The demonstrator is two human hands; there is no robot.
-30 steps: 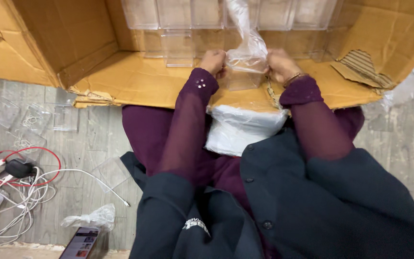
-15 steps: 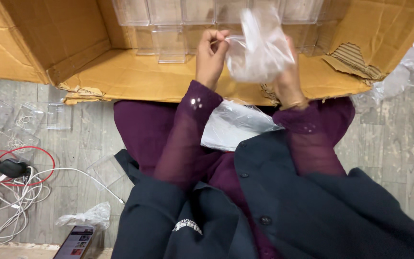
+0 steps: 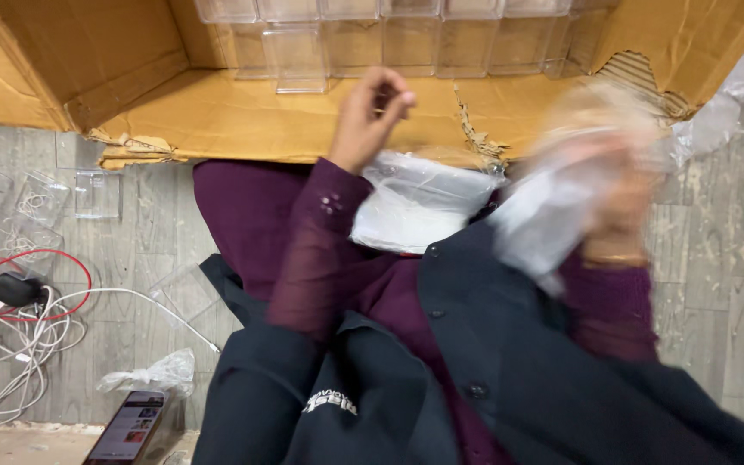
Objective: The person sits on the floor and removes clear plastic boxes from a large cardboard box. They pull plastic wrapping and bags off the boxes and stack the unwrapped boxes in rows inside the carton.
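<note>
My left hand (image 3: 374, 114) hovers over the front flap of a big open cardboard box (image 3: 243, 120), fingers curled together with nothing visible in them. My right hand (image 3: 622, 194), heavily blurred, grips a clear plastic bag (image 3: 553, 215) off to the right of my lap. Rows of clear plastic cases (image 3: 389, 39) stand inside the box. A flat packet of clear plastic (image 3: 419, 202) lies on my lap between my arms.
Loose clear cases (image 3: 96, 194) sit on the grey floor at left, next to white and red cables (image 3: 27, 301) and a charger. A phone (image 3: 131, 426) and a crumpled plastic bag (image 3: 152, 375) lie near the bottom left. More crumpled plastic wrap (image 3: 738, 95) is at the right.
My right hand has swung the clear bag away from the box, down and to the right. My left hand let go of the bag and stays over the box flap.
</note>
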